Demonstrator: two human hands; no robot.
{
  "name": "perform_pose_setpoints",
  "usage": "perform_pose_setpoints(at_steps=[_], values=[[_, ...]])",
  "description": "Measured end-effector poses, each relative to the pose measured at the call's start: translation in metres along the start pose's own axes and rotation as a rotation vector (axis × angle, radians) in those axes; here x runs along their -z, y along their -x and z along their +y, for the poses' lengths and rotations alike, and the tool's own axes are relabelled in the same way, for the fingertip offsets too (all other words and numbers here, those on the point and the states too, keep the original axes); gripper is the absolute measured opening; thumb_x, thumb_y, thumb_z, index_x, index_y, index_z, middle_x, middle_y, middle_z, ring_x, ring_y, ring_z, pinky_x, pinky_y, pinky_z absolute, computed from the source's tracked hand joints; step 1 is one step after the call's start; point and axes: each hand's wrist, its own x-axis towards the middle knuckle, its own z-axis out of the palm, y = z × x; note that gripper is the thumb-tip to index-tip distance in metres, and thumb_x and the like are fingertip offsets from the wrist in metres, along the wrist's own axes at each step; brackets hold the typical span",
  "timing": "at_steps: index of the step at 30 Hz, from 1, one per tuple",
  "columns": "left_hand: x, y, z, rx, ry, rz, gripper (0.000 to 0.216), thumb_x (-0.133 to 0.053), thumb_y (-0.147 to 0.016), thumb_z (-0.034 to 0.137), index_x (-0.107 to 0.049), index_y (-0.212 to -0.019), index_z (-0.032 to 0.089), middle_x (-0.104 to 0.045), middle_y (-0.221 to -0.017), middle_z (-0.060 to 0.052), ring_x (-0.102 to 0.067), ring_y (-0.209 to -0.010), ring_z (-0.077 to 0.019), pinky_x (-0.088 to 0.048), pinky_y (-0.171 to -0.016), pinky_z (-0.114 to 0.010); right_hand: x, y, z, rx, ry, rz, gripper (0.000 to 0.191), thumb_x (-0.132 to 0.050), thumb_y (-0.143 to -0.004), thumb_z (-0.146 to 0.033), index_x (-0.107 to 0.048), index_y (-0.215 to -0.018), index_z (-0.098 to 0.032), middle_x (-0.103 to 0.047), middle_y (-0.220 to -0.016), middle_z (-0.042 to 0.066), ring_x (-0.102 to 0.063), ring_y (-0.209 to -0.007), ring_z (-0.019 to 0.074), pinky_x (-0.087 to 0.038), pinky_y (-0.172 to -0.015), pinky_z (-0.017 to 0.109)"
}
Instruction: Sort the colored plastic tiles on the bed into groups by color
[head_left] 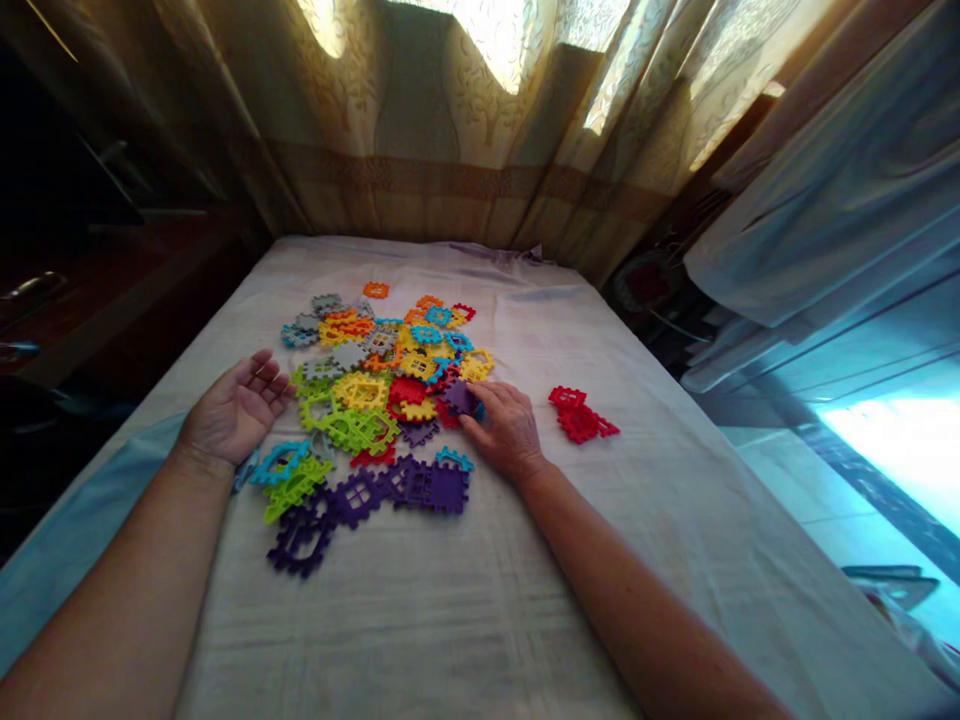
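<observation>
A mixed heap of flat plastic building pieces with toothed edges lies on the cloth. At its right side my right hand (508,430) has its fingers and thumb closed on a purple building piece (457,398). My left hand (240,408) rests palm up at the heap's left edge, its fingers apart and holding nothing. Lime green pieces (364,430) and a yellow piece (361,391) lie between the hands. Closer to me, purple pieces (357,497) form a row, with a blue piece (280,462) near my left wrist.
Red pieces (585,422) lie apart on the right. Grey pieces (326,303) and a lone orange piece (376,290) sit at the back. A white cloth (495,610) covers the surface, which ends at a patterned curtain (480,130). Dark furniture (172,270) stands left.
</observation>
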Motion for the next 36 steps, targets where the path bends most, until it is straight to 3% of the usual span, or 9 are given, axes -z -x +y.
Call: perform_pose_setpoints(at_steps=[12,16,20,24,28,32,36], values=[[-0.002,0.002,-0.001,-0.005,0.007,-0.009,0.013,-0.051,-0.088,0.013,-0.064,-0.089,0.016,-0.064,-0.065,0.002,-0.062,-0.061,-0.0098,-0.057,-0.065,-0.024,-0.008,0.000,0.010,-0.054,-0.029,0.080,0.040,-0.060,-0.087,-0.037,-0.064,-0.124,-0.020,-0.064,-0.127,0.013,-0.055,-0.120,0.0275,-0.039,-0.105,0.044],[-0.001,0.000,-0.002,0.003,0.053,-0.025,0.024,-0.041,-0.092,0.012,-0.065,-0.087,0.014,-0.065,-0.064,0.001,-0.063,-0.059,-0.0106,-0.058,-0.062,-0.025,-0.003,0.003,0.005,0.032,0.013,0.121,0.030,-0.061,-0.087,-0.035,-0.070,-0.113,-0.023,-0.060,-0.134,0.011,-0.050,-0.126,0.0274,-0.036,-0.107,0.043],[0.003,-0.004,-0.003,0.005,0.062,-0.042,0.025,-0.041,-0.093,0.012,-0.065,-0.089,0.013,-0.066,-0.066,0.001,-0.065,-0.059,-0.0108,-0.058,-0.063,-0.026,0.001,0.006,-0.003,0.180,0.038,0.052,0.018,-0.063,-0.087,-0.033,-0.076,-0.097,-0.027,-0.055,-0.142,0.007,-0.042,-0.135,0.0280,-0.033,-0.108,0.045],[0.006,-0.005,-0.003,-0.002,0.053,-0.048,0.023,-0.042,-0.092,0.012,-0.066,-0.089,0.013,-0.066,-0.067,0.001,-0.065,-0.059,-0.0108,-0.058,-0.063,-0.026,-0.002,0.006,-0.004,0.166,0.082,-0.006,0.021,-0.066,-0.086,-0.038,-0.076,-0.101,-0.027,-0.051,-0.147,0.010,-0.038,-0.139,0.0303,-0.032,-0.108,0.047],[0.006,-0.005,-0.003,0.000,0.048,-0.045,0.023,-0.043,-0.092,0.011,-0.065,-0.089,0.013,-0.066,-0.067,0.001,-0.065,-0.059,-0.0111,-0.058,-0.062,-0.026,-0.004,0.004,-0.003,0.195,0.086,-0.017,0.022,-0.059,-0.092,-0.040,-0.076,-0.101,-0.028,-0.056,-0.141,0.009,-0.042,-0.136,0.0280,-0.033,-0.107,0.046],[0.005,-0.006,-0.003,-0.003,0.030,-0.049,0.021,-0.044,-0.091,0.011,-0.065,-0.089,0.014,-0.066,-0.067,0.001,-0.065,-0.060,-0.0105,-0.059,-0.063,-0.025,0.002,0.004,-0.007,0.234,0.049,0.058,0.022,-0.056,-0.094,-0.036,-0.076,-0.099,-0.028,-0.063,-0.134,0.006,-0.048,-0.131,0.0246,-0.037,-0.107,0.043],[0.004,-0.006,-0.003,-0.005,0.017,-0.040,0.021,-0.044,-0.091,0.011,-0.065,-0.088,0.014,-0.065,-0.066,0.001,-0.065,-0.059,-0.0107,-0.059,-0.061,-0.025,0.018,-0.004,-0.005,0.156,-0.127,0.168,0.025,-0.052,-0.095,-0.034,-0.075,-0.100,-0.026,-0.071,-0.114,0.008,-0.061,-0.110,0.0211,-0.046,-0.099,0.038]])
